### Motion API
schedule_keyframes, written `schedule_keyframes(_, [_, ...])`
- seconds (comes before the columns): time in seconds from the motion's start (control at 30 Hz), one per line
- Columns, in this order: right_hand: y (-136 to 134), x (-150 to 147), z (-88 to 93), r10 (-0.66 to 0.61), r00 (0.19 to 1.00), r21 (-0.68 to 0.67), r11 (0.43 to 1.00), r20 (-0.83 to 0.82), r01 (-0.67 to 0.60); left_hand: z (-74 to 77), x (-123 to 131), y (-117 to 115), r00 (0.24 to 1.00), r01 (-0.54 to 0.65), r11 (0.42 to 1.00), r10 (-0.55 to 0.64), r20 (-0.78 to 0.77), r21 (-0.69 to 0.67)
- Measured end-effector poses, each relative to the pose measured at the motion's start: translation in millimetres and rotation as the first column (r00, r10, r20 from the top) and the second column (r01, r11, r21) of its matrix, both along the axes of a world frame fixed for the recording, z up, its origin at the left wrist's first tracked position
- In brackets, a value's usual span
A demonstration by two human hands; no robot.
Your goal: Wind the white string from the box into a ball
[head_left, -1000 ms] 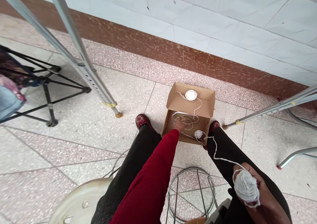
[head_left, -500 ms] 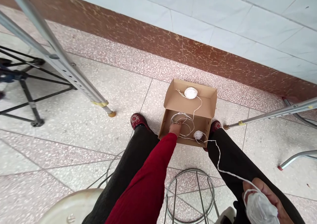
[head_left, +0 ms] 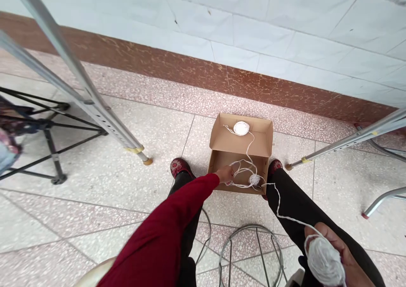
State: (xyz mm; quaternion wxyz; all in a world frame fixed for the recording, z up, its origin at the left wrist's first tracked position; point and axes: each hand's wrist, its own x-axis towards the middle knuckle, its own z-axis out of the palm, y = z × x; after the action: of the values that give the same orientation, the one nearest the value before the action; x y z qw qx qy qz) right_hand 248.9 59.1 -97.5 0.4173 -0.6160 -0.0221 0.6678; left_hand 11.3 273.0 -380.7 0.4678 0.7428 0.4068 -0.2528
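Observation:
My left hand point(head_left: 225, 175), in a red sleeve, is closed on loose loops of white yarn point(head_left: 242, 168) at the left side of an open cardboard box point(head_left: 215, 162) on the floor. A small ball of white yarn point(head_left: 254, 179) lies in the box's lower right corner. Another white yarn ball point(head_left: 241, 128) rests inside the raised lid. At the lower right, my right hand point(head_left: 352, 263) is wrapped round a larger ball of white yarn point(head_left: 325, 259). A strand runs from this ball over my right leg to the box.
The box stands between my feet, near a tiled wall point(head_left: 203, 25). Crutch-like metal legs point(head_left: 117, 126) reach the floor on the left, and a metal pole point(head_left: 330, 149) on the right. A round metal stool frame point(head_left: 250, 228) is below, and a black folding frame point(head_left: 47, 130) far left.
My left hand has shifted from the loops inside the box to its left side, pulling them into a looser tangle. My right hand still holds its ball. The view has tilted up slightly.

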Motion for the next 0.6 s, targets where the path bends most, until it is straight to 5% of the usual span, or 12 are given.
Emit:
schedule_keyframes(0.1, [-0.2,-2.1,7.2,-0.03,0.997,0.033,0.999,-0.07,0.032,41.2,3.9,32.5,0.995,-0.021,0.999,0.017,0.099,0.04])
schedule_keyframes(0.2, [1.3,-3.9,15.7,-0.056,0.993,0.061,0.996,-0.108,0.063,75.4,5.4,71.8,0.994,-0.069,0.973,0.048,0.101,0.22])
schedule_keyframes(0.43, [2.2,-4.5,20.0,-0.09,0.99,0.068,0.993,-0.108,0.098,118.0,23.3,151.7,0.995,-0.094,0.84,0.087,0.039,0.534])
schedule_keyframes(0.6, [4.0,-3.1,18.6,-0.073,0.993,0.057,0.995,-0.088,0.078,152.3,32.8,182.0,0.996,-0.082,0.77,0.049,0.07,0.633])
